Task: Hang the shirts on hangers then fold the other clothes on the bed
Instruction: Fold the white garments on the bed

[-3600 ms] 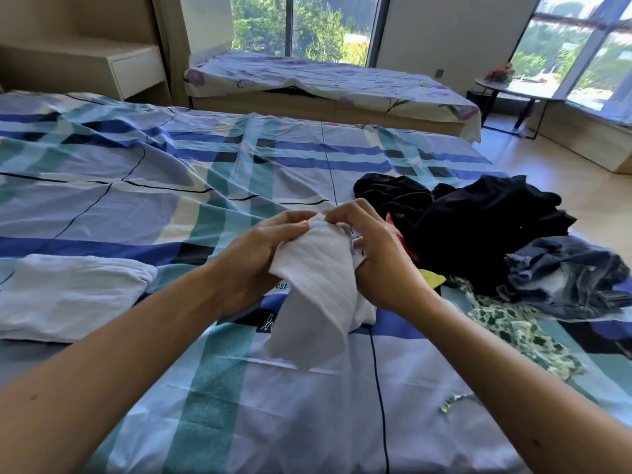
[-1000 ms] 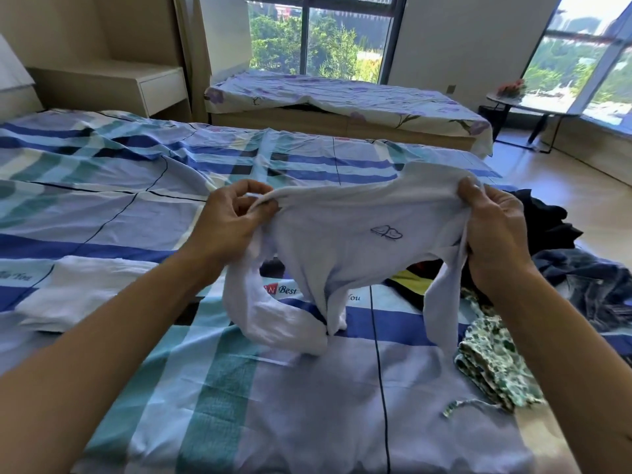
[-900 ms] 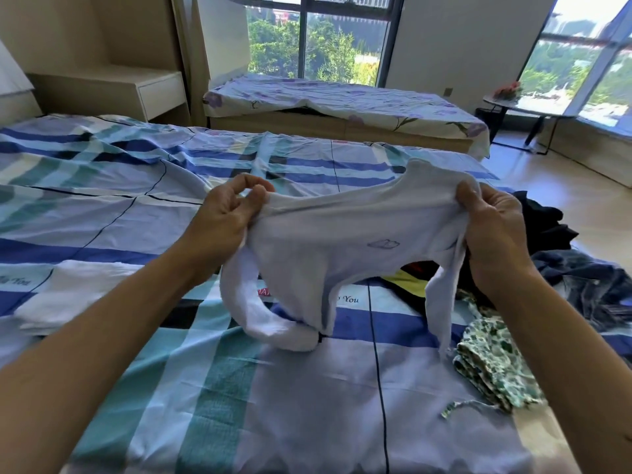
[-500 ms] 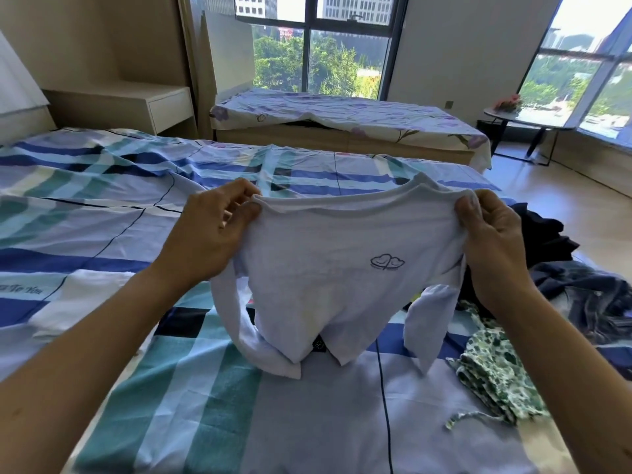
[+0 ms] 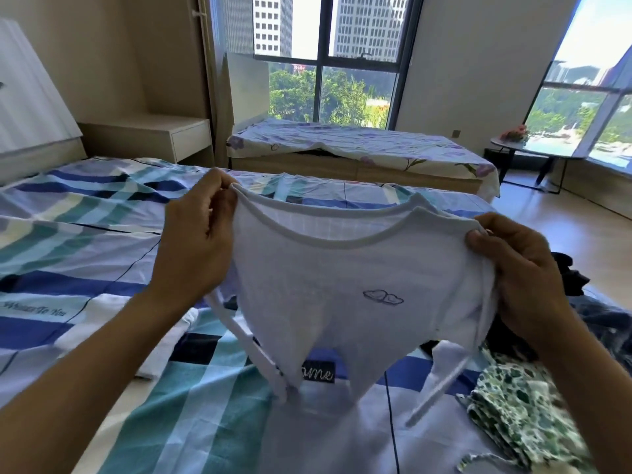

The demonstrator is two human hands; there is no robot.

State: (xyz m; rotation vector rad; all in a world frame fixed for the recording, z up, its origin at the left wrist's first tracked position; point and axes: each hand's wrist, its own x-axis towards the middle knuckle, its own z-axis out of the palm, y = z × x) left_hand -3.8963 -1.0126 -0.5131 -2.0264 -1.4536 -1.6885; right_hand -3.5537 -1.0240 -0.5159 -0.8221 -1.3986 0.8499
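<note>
White T-shirt [image 5: 345, 289] held up over striped bed [image 5: 85, 234]; left hand [image 5: 198, 248] and right hand [image 5: 519, 271] pinched its shoulders. One white folded garment [image 5: 113, 323] lay left; dark pile [image 5: 581, 302] and floral cloth [image 5: 519, 415] remained unfolded. No hanger seen.

White shirt [image 5: 342, 285], small heart outline on chest, held spread above striped bed [image 5: 85, 234], sleeves dangling.

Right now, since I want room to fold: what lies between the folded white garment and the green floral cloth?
Only bare plaid bedspread, as the head view shows; the held white shirt hangs over that stretch.
</note>
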